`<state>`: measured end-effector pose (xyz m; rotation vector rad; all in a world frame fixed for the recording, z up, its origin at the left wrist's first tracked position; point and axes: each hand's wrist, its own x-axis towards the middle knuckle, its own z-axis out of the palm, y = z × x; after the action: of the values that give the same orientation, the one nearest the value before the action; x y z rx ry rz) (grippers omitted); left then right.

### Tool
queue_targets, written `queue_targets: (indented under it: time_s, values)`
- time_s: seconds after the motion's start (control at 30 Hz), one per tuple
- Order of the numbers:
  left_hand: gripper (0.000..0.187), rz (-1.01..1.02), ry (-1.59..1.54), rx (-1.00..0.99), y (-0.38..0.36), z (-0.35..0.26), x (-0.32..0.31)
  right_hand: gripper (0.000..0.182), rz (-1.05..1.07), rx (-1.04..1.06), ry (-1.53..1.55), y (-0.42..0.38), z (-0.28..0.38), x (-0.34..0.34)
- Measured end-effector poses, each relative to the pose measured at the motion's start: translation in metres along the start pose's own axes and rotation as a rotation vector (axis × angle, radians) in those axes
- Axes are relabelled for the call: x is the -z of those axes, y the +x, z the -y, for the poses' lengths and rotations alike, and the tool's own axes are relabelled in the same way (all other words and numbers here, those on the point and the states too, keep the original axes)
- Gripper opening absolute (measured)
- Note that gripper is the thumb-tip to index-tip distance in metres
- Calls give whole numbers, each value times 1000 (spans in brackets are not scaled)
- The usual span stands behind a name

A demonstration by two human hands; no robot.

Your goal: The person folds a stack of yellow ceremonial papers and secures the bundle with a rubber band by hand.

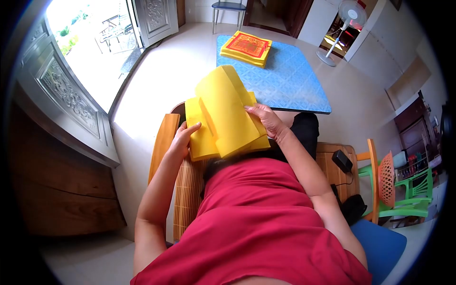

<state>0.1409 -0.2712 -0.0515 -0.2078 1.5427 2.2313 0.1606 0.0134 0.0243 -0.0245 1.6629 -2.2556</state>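
Yellow paper sheets (225,111) lie over my lap, the top one curved up and partly folded over the flatter sheets beneath. My left hand (183,137) grips the left edge of the lower sheets (197,140), thumb on top. On the other side, my right hand (267,118) pinches the right edge of the paper between thumb and fingers. The fingers under the sheets are hidden. Ahead on the blue table (289,78) is a stack of yellow paper (247,47) with a red printed pattern on top.
A wooden armrest (165,137) stands at my left. On the wooden seat to my right lies a black adapter (342,161) with a cord. Farther right are a pink basket (386,178) and green chairs (413,190). A fan (352,14) stands behind the table, and a door (71,95) opens outside.
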Motion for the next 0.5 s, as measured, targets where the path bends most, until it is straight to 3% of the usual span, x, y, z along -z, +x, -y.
queue_targets:
  time_s: [0.23, 0.27, 0.5]
  values:
    - [44, 71, -26, 7, 13, 7, 10, 30, 104, 77, -63, -2, -8, -15]
    - [44, 330, -236, -118, 2, 16, 15, 30, 100, 78, -60, -3, -8, -16]
    - [48, 393, 11, -458, 8, 20, 4, 29, 46, 99, -98, -6, -5, -27]
